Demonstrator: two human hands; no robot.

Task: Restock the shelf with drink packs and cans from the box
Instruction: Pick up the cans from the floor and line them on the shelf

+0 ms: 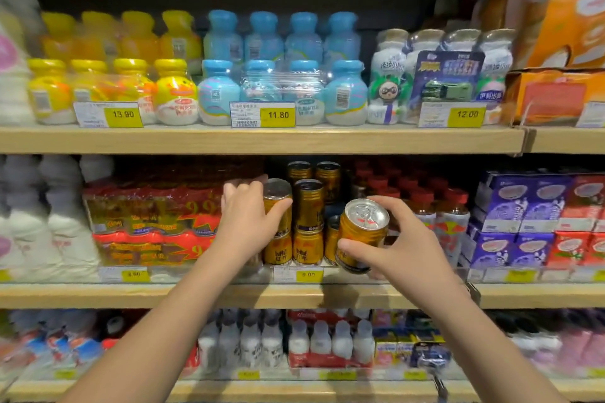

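Gold can (360, 232) in right hand (397, 247), left hand (244, 222) gripping one shelved can (277, 206)

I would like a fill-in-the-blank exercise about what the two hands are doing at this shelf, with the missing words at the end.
1. The right hand holds a gold can in front of the ____ shelf.
2. The left hand rests on a stacked can of ____ colour.
3. The yellow tag below the cans reads ____.
4. The bottles above the 11.80 tag have ____ caps.

Missing words: middle; gold; 6.00; blue
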